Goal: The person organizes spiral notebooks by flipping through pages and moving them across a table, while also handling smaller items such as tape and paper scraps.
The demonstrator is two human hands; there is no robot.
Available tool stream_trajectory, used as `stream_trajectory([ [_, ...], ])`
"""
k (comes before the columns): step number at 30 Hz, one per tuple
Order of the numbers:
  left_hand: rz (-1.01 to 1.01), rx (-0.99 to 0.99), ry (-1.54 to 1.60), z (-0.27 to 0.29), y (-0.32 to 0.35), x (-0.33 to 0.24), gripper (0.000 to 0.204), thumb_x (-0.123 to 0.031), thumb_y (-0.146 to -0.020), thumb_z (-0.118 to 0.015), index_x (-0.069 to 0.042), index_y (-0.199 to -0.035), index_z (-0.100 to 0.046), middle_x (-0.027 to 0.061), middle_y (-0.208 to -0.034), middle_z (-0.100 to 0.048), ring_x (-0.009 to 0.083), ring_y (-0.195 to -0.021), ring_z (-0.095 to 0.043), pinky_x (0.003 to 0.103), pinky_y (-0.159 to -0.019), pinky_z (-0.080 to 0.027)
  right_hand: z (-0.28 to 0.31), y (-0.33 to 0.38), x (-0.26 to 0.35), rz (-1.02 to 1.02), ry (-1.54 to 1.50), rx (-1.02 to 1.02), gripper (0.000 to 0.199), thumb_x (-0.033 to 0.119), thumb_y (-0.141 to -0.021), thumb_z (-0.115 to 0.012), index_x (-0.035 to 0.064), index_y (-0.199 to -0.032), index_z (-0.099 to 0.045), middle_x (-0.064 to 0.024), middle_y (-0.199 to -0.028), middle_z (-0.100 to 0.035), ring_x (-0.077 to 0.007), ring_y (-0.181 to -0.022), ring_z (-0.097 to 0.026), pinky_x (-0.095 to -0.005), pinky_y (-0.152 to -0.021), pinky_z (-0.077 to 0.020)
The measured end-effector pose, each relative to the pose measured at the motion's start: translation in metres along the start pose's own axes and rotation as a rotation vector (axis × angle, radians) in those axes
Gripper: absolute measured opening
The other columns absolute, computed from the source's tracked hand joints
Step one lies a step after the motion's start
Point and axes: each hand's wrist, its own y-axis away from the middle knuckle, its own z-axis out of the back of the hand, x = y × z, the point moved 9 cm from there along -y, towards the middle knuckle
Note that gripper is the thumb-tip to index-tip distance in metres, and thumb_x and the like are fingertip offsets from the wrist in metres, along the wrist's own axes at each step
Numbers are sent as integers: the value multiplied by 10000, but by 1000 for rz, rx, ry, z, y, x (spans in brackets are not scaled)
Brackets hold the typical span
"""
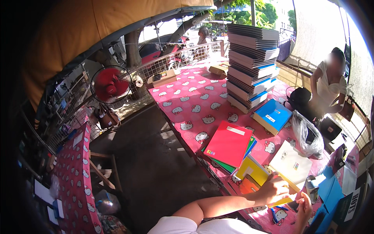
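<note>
My left hand (276, 190) reaches in from the lower middle, its fingers curled at the edge of a yellow notebook (281, 202). A white sheet or inside cover (291, 163) with a small coloured print lies against it on the far side. Close by on the right, my right hand (304, 206) is raised with thumb and fingers near together at the notebook's corner; what they pinch, if anything, is too small to make out. An orange booklet (249, 185) and a yellow one (253, 171) lie left of my left hand. Blue pens (278, 212) rest below.
A red notebook (230, 143) tops a small pile. Beyond stand a blue notebook stack (272, 116) and a tall notebook stack (253, 68). A plastic bag (307, 134), black bag (300, 97) and person (329, 87) are at the right. A red fan (111, 85) stands left.
</note>
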Motion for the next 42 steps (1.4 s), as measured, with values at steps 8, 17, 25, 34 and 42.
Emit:
stream_trajectory([
  [8, 77, 82, 16, -8, 4, 9, 145, -294, -830, -653, -153, -833, -681, 1, -817, -627, 179, -866, -594, 483, -1025, -266, -28, 5, 19, -25, -30, 59, 29, 24, -849, -612, -3, -855, -619, -26, -743, -586, -42, -617, -467, -180, -528, -386],
  [17, 147, 76, 1, -11, 4, 12, 224, -386, -797, -678, -165, -794, -715, -16, -821, -653, 185, -875, -604, 513, -1050, -237, -31, 0, 30, 554, 476, 438, 258, -25, -783, -626, 41, -1029, -666, -146, -928, -652, -271, -780, -642, -342, -649, -514],
  [25, 143, 92, 50, -9, 4, 13, 177, -330, -796, -691, -155, -799, -718, -9, -794, -651, 175, -854, -605, 474, -1063, -232, -26, -8, 21, 36, 194, 401, 133, 6, -788, -643, 11, -921, -634, -89, -789, -624, -171, -640, -569, -275, -573, -459],
  [34, 103, 15, -11, -10, 7, 8, 164, -319, -797, -685, -162, -831, -717, -16, -828, -652, 175, -862, -597, 476, -1055, -234, -30, -9, 12, -145, 4, 362, 64, -8, -770, -658, -36, -773, -601, -26, -621, -590, -58, -483, -496, -182, -468, -400],
  [42, 96, 76, -128, -3, 4, -4, 202, -287, -828, -666, -181, -990, -724, -13, -945, -678, 170, -969, -545, 515, -1002, -238, -37, 1, 56, 459, 416, 239, 115, -11, -692, -678, -28, -786, -612, -79, -616, -555, -145, -517, -531, -249, -494, -417],
])
